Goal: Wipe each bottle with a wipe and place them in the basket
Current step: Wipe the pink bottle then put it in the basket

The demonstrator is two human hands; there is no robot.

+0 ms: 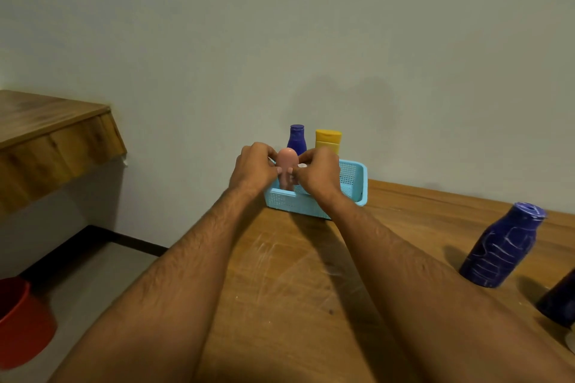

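A light blue perforated basket [351, 179] stands at the far end of the wooden table, against the wall. A small blue bottle [296, 139] and a yellow bottle [328, 140] stand upright at its back. Both my hands are at the basket's left end around a pink bottle [285, 168], which stands upright inside it. My left hand [253, 166] grips its left side and my right hand [320, 172] its right side. A bit of white shows at my right fingers; whether it is the wipe I cannot tell. A large blue bottle [501, 246] streaked with white marks stands at the table's right.
A dark blue bottle [558, 305] is cut off by the right edge of the frame. The wooden table [292, 283] has a scuffed surface. A second wooden tabletop [46, 127] stands to the left across a gap. An orange bucket [23, 323] sits on the floor, lower left.
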